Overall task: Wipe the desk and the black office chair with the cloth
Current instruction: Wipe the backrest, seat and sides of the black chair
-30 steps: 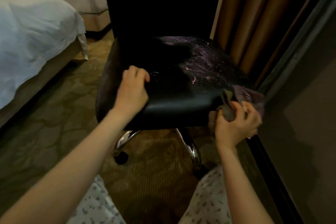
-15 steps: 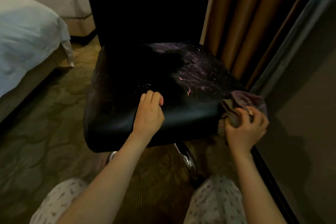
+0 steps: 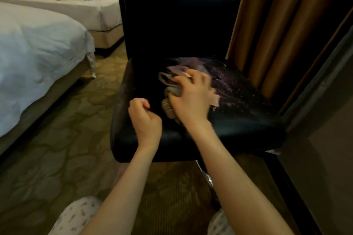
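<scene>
The black office chair stands straight ahead, its tall backrest rising behind a glossy seat flecked with pale specks on the right half. My right hand grips a bunched grey-mauve cloth and presses it on the middle of the seat. My left hand is curled into a fist with nothing in it, resting on the seat's front left part beside the cloth. The desk is out of view.
Brown curtains hang right behind the chair. A dark wall panel closes the right side. Two white beds fill the left, with clothes piled on the far one. Patterned carpet lies between. A chrome chair leg shows below the seat.
My right hand has carried the cloth from the seat's right front corner onto the middle of the seat. My left hand has curled into a fist near the front edge.
</scene>
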